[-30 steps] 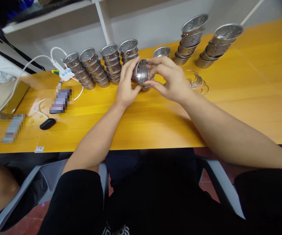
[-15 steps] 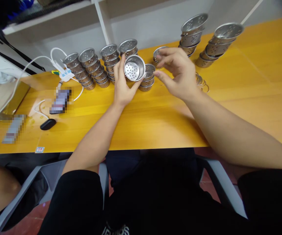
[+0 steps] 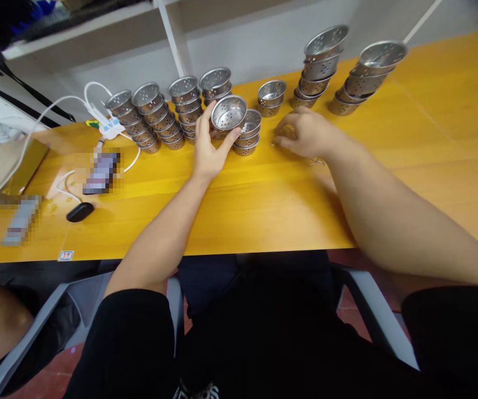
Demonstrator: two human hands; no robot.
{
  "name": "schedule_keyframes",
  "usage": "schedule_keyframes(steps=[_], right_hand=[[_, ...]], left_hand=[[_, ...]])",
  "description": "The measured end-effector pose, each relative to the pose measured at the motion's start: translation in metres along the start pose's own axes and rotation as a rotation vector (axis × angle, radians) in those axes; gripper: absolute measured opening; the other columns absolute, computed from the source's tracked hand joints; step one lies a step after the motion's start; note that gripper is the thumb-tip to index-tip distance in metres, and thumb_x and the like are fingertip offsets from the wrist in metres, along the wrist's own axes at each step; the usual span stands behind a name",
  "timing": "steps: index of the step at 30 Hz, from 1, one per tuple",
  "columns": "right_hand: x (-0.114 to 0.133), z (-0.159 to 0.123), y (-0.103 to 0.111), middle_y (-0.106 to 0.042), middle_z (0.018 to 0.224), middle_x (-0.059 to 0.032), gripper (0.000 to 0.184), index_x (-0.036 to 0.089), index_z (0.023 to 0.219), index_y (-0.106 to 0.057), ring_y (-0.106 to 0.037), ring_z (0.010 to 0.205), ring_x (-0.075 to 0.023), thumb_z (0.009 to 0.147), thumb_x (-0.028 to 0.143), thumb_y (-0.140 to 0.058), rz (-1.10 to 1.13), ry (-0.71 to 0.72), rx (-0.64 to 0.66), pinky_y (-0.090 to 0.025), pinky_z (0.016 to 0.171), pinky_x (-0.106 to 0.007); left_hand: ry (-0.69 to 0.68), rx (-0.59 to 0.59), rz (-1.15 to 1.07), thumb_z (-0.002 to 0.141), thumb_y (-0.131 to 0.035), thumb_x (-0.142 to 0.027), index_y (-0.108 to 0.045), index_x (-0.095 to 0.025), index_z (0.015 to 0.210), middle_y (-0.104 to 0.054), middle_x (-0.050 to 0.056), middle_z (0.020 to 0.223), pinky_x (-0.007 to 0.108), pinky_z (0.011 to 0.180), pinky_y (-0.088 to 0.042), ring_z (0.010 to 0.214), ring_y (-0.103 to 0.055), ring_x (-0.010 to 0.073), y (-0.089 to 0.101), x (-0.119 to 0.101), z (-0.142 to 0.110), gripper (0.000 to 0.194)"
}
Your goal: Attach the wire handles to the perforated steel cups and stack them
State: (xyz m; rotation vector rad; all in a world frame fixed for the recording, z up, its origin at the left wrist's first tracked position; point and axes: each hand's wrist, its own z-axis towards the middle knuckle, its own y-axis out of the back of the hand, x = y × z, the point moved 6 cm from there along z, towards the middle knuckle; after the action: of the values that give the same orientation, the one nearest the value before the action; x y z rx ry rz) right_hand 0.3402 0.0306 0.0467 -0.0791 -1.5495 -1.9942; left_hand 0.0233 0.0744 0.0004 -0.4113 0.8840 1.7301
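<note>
The yellow table (image 3: pixel 255 221) is cut off at the right. At the near left edge, another person's bare limb (image 3: pixel 0 316) is only partly shown. At the far side, perforated cups are stacked: four stacks (image 3: pixel 153 113) at left, the fourth partly covered by the left hand (image 3: pixel 210 145), and two leaning stacks (image 3: pixel 342 77) at right. Between them are a short stack (image 3: pixel 271 102) and, nearer, another (image 3: pixel 247 145), partly hidden by the held cup (image 3: pixel 227 117). This cup is clamped between the left hand's thumb and fingers, above the table. The right hand (image 3: pixel 303 133) is curled low; whether its fingertips are closed on anything cannot be told. Thin wire pieces (image 3: pixel 317 162) are mostly hidden by it.
</note>
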Motion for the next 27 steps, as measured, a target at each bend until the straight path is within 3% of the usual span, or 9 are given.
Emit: schedule_keyframes(steps=[2, 4, 6, 9, 14, 18, 22, 25, 27], right_hand=[[0.022, -0.004, 0.008, -0.082, 0.164, -0.0229, 0.046, 0.028, 0.158, -0.083, -0.075, 0.154, -0.0502, 0.126, 0.059, -0.074, 0.040, 0.027, -0.089, -0.059, 0.141, -0.071], [0.048, -0.007, 0.014, -0.080, 0.176, -0.0103, 0.058, 0.044, 0.176, -0.074, -0.070, 0.166, -0.0487, 0.125, 0.071, -0.070, 0.159, 0.079, -0.180, -0.055, 0.148, -0.071], [0.070, -0.008, 0.015, -0.082, 0.176, -0.0047, 0.071, 0.051, 0.180, -0.071, -0.071, 0.166, -0.0512, 0.116, 0.080, -0.078, 0.289, 0.156, -0.225, -0.056, 0.149, -0.075], [0.088, -0.008, 0.008, -0.084, 0.173, -0.0075, 0.079, 0.049, 0.176, -0.076, -0.075, 0.162, -0.0544, 0.107, 0.086, -0.085, 0.389, 0.232, -0.239, -0.058, 0.148, -0.079], [0.089, -0.007, 0.004, -0.084, 0.171, -0.0073, 0.076, 0.052, 0.174, -0.078, -0.074, 0.163, -0.0531, 0.108, 0.088, -0.084, 0.422, 0.237, -0.254, -0.058, 0.149, -0.078], [0.087, -0.006, 0.009, -0.086, 0.161, -0.0094, 0.067, 0.054, 0.164, -0.085, -0.071, 0.165, -0.0541, 0.109, 0.092, -0.081, 0.418, 0.206, -0.241, -0.054, 0.150, -0.081], [0.083, -0.005, 0.013, -0.088, 0.154, -0.0073, 0.063, 0.058, 0.155, -0.087, -0.064, 0.170, -0.0544, 0.109, 0.100, -0.072, 0.391, 0.116, -0.237, -0.049, 0.153, -0.083], [0.079, -0.004, 0.012, -0.088, 0.155, -0.0046, 0.058, 0.062, 0.152, -0.085, -0.064, 0.170, -0.0534, 0.113, 0.100, -0.066, 0.371, 0.079, -0.257, -0.048, 0.153, -0.082], [0.077, -0.003, 0.010, -0.087, 0.155, -0.0076, 0.058, 0.058, 0.150, -0.087, -0.066, 0.168, -0.0548, 0.112, 0.099, -0.068, 0.372, 0.117, -0.278, -0.050, 0.151, -0.085]], left_hand=[[0.000, -0.011, 0.011, 0.108, -0.071, -0.106, -0.039, -0.049, 0.198, -0.063, 0.014, 0.188, 0.052, 0.149, -0.063, 0.183, -0.065, 0.0384, -0.002, -0.003, 0.001, 0.111], [0.001, -0.014, 0.014, 0.110, -0.070, -0.104, -0.037, -0.049, 0.199, -0.063, 0.015, 0.189, 0.053, 0.148, -0.063, 0.181, -0.067, 0.0380, -0.005, -0.002, 0.002, 0.110], [-0.002, 0.004, 0.003, 0.114, -0.067, -0.101, -0.033, -0.048, 0.201, -0.061, 0.015, 0.195, 0.055, 0.149, -0.063, 0.181, -0.068, 0.0376, -0.010, 0.002, 0.002, 0.107], [-0.024, 0.062, 0.010, 0.121, -0.060, -0.094, -0.024, -0.048, 0.203, -0.057, 0.014, 0.202, 0.056, 0.153, -0.060, 0.186, -0.066, 0.0348, -0.018, 0.005, 0.003, 0.101], [0.025, 0.074, 0.009, 0.131, -0.058, -0.074, -0.015, -0.051, 0.202, -0.060, 0.013, 0.202, 0.056, 0.155, -0.060, 0.189, -0.065, 0.0278, -0.027, 0.000, 0.005, 0.086], [0.035, 0.097, 0.000, 0.132, -0.063, -0.057, -0.024, -0.047, 0.200, -0.067, 0.014, 0.196, 0.057, 0.156, -0.058, 0.186, -0.069, 0.0277, -0.034, -0.004, 0.006, 0.080], [0.016, 0.145, -0.002, 0.134, -0.058, -0.056, -0.033, -0.042, 0.198, -0.061, 0.014, 0.201, 0.053, 0.152, -0.062, 0.191, -0.063, 0.0266, -0.036, -0.005, 0.002, 0.071], [0.013, 0.206, 0.026, 0.134, -0.057, -0.059, -0.030, -0.045, 0.201, -0.060, 0.014, 0.203, 0.052, 0.146, -0.067, 0.189, -0.065, 0.0272, -0.037, -0.008, -0.001, 0.073], [0.004, 0.228, 0.045, 0.134, -0.059, -0.057, -0.025, -0.047, 0.203, -0.061, 0.013, 0.202, 0.053, 0.146, -0.066, 0.188, -0.067, 0.0274, -0.038, -0.011, -0.002, 0.078]])
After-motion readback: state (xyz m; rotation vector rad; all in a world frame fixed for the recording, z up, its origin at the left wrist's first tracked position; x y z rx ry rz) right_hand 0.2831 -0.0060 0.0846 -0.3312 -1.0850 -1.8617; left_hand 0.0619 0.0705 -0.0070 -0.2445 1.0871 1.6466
